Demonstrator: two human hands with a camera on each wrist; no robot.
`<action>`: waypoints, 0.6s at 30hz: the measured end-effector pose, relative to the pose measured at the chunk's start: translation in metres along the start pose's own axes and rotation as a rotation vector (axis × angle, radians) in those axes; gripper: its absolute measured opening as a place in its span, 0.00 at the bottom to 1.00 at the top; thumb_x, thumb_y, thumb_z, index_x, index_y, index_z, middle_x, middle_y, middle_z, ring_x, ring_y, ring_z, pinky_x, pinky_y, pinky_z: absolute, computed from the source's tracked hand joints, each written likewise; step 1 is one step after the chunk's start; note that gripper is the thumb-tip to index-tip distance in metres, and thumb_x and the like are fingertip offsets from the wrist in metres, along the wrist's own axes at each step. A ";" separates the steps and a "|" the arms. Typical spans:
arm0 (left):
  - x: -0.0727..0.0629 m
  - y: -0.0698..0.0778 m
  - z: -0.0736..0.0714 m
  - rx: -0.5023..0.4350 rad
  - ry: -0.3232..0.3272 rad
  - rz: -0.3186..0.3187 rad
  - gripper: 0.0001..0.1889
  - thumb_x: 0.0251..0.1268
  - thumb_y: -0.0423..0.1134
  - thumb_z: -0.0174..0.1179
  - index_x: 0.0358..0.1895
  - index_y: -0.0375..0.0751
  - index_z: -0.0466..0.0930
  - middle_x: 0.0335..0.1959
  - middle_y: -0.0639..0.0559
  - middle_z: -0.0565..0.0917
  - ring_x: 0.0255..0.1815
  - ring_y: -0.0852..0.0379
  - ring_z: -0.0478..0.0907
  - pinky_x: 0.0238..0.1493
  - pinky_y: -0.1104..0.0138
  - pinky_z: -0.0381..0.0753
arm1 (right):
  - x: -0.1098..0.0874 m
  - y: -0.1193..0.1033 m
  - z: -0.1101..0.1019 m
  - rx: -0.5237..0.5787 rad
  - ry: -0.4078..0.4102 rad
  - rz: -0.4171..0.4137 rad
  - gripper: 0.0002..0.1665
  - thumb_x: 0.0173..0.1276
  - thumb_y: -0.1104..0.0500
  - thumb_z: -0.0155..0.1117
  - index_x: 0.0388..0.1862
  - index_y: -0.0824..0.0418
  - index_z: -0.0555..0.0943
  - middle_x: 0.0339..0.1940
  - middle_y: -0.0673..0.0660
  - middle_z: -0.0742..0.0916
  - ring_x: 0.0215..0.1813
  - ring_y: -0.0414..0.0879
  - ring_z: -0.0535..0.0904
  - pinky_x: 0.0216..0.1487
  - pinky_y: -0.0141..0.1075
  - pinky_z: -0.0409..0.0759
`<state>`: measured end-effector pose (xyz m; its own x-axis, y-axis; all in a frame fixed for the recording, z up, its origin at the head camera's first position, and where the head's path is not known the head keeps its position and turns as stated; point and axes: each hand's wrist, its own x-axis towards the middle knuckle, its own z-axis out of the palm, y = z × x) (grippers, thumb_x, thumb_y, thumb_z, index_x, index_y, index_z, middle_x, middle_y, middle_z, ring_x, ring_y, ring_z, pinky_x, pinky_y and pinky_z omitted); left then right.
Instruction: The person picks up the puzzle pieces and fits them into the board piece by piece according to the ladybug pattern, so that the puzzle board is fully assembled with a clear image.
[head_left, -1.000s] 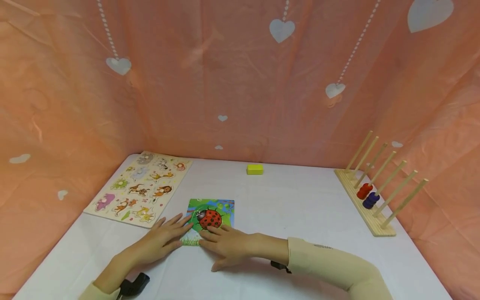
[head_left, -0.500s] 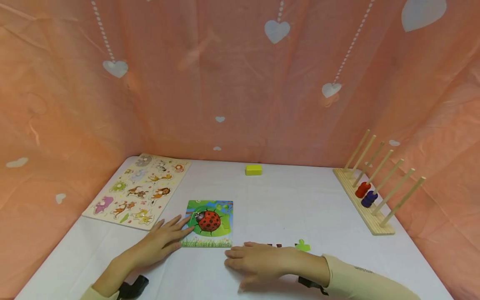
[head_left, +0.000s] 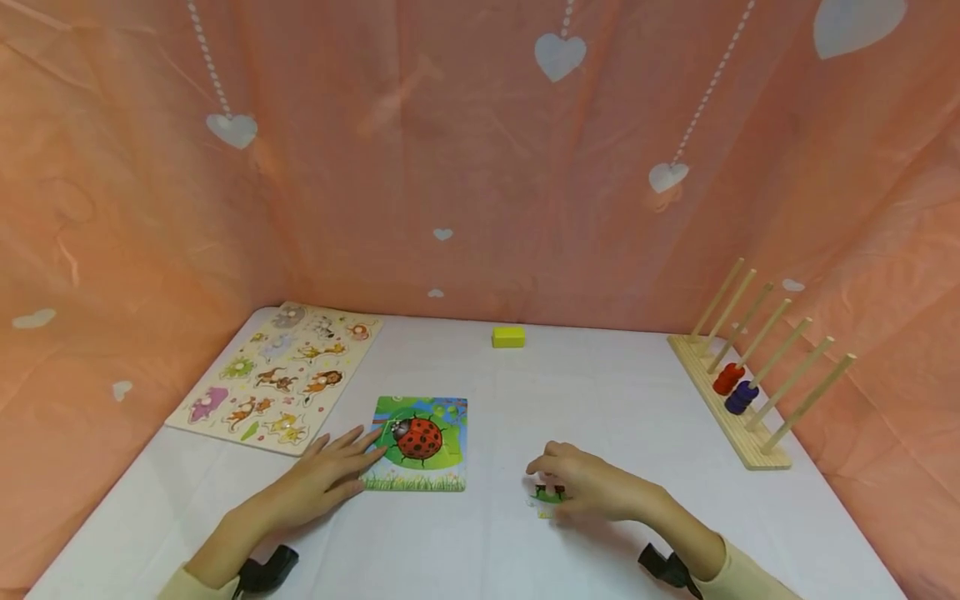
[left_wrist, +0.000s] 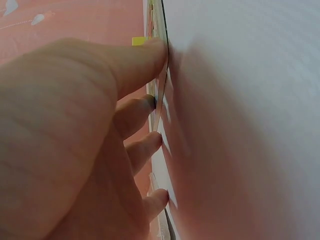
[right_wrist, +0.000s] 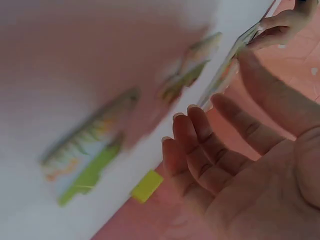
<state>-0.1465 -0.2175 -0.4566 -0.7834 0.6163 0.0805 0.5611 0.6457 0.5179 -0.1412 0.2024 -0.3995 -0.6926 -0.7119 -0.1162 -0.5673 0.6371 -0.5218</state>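
A square ladybug puzzle (head_left: 429, 454) lies flat on the white table. My left hand (head_left: 318, 479) rests at its left side, fingers stretched onto the edge; the left wrist view has the thumb (left_wrist: 140, 60) at the puzzle's thin side. Off to the right, my right hand (head_left: 600, 487) hovers palm down over loose puzzle pieces (head_left: 549, 495), partly covering them in the head view. In the right wrist view its loosely bent fingers (right_wrist: 187, 140) hold nothing, and two blurred flat pieces, one green-edged piece (right_wrist: 90, 150) and one smaller piece (right_wrist: 195, 62), lie on the table.
An animal peg board (head_left: 277, 375) lies at the back left. A yellow block (head_left: 508, 337) sits near the rear edge. At the right stands a wooden peg rack (head_left: 727, 408) with red rings (head_left: 728, 379) and blue rings (head_left: 741, 397). A pink curtain (head_left: 480, 167) hangs behind.
My right hand has left the puzzle, passed over the table to the right and come above the loose pieces. My left hand stays at the puzzle's left edge.
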 end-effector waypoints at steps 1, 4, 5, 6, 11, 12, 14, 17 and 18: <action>0.000 0.000 0.000 0.000 0.000 -0.001 0.27 0.73 0.44 0.58 0.71 0.41 0.71 0.77 0.41 0.61 0.77 0.31 0.50 0.65 0.26 0.40 | -0.001 0.002 0.001 -0.002 0.010 0.009 0.30 0.53 0.68 0.77 0.57 0.64 0.81 0.38 0.47 0.76 0.39 0.37 0.70 0.40 0.30 0.74; 0.000 0.000 -0.001 0.001 -0.002 -0.008 0.27 0.73 0.44 0.58 0.71 0.41 0.71 0.77 0.41 0.61 0.77 0.31 0.50 0.66 0.26 0.40 | -0.004 0.007 0.004 -0.017 0.037 0.031 0.29 0.51 0.69 0.75 0.54 0.64 0.81 0.36 0.47 0.75 0.36 0.36 0.69 0.37 0.30 0.73; 0.000 0.000 -0.001 0.004 -0.003 -0.010 0.27 0.73 0.44 0.58 0.71 0.41 0.71 0.77 0.41 0.61 0.77 0.31 0.50 0.66 0.26 0.40 | -0.004 0.008 0.005 -0.023 0.043 0.032 0.28 0.51 0.70 0.75 0.54 0.64 0.81 0.36 0.47 0.75 0.36 0.36 0.69 0.36 0.30 0.73; 0.001 0.000 -0.001 0.008 -0.003 -0.012 0.27 0.73 0.44 0.58 0.71 0.41 0.71 0.77 0.42 0.61 0.77 0.31 0.50 0.66 0.26 0.40 | -0.004 0.009 0.006 -0.029 0.047 0.036 0.28 0.52 0.70 0.75 0.54 0.64 0.81 0.36 0.46 0.75 0.36 0.36 0.70 0.36 0.30 0.73; 0.001 0.000 -0.001 0.011 -0.001 -0.010 0.27 0.73 0.45 0.58 0.71 0.41 0.71 0.77 0.41 0.61 0.77 0.31 0.50 0.66 0.26 0.41 | -0.004 0.010 0.010 -0.061 0.064 0.029 0.27 0.52 0.69 0.76 0.52 0.61 0.81 0.36 0.45 0.76 0.37 0.35 0.71 0.36 0.31 0.74; 0.001 0.000 -0.001 0.011 0.000 -0.009 0.27 0.73 0.45 0.58 0.71 0.41 0.71 0.77 0.41 0.61 0.77 0.31 0.50 0.65 0.26 0.41 | -0.004 0.010 0.011 -0.064 0.065 0.033 0.26 0.52 0.68 0.77 0.52 0.60 0.81 0.36 0.44 0.77 0.37 0.35 0.71 0.36 0.31 0.74; 0.001 0.000 0.000 0.013 -0.001 -0.008 0.27 0.73 0.46 0.58 0.71 0.41 0.71 0.77 0.41 0.61 0.77 0.31 0.50 0.65 0.26 0.41 | -0.004 0.010 0.012 -0.067 0.070 0.031 0.26 0.52 0.68 0.78 0.51 0.60 0.81 0.36 0.44 0.77 0.37 0.35 0.71 0.36 0.31 0.74; 0.001 0.000 0.000 0.014 0.000 -0.008 0.27 0.73 0.46 0.58 0.71 0.41 0.71 0.77 0.41 0.61 0.77 0.31 0.50 0.65 0.26 0.41 | -0.004 0.010 0.013 -0.067 0.072 0.039 0.26 0.52 0.67 0.79 0.51 0.59 0.81 0.35 0.44 0.76 0.37 0.35 0.70 0.36 0.30 0.73; 0.001 0.000 0.000 0.015 0.001 -0.009 0.27 0.73 0.46 0.58 0.71 0.41 0.71 0.77 0.41 0.61 0.77 0.31 0.51 0.65 0.26 0.41 | -0.004 0.010 0.013 -0.067 0.074 0.037 0.26 0.52 0.67 0.79 0.51 0.60 0.81 0.35 0.44 0.76 0.36 0.36 0.70 0.35 0.31 0.73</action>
<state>-0.1469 -0.2171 -0.4560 -0.7887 0.6099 0.0769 0.5579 0.6577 0.5061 -0.1382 0.2081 -0.4151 -0.7430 -0.6655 -0.0704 -0.5677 0.6825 -0.4604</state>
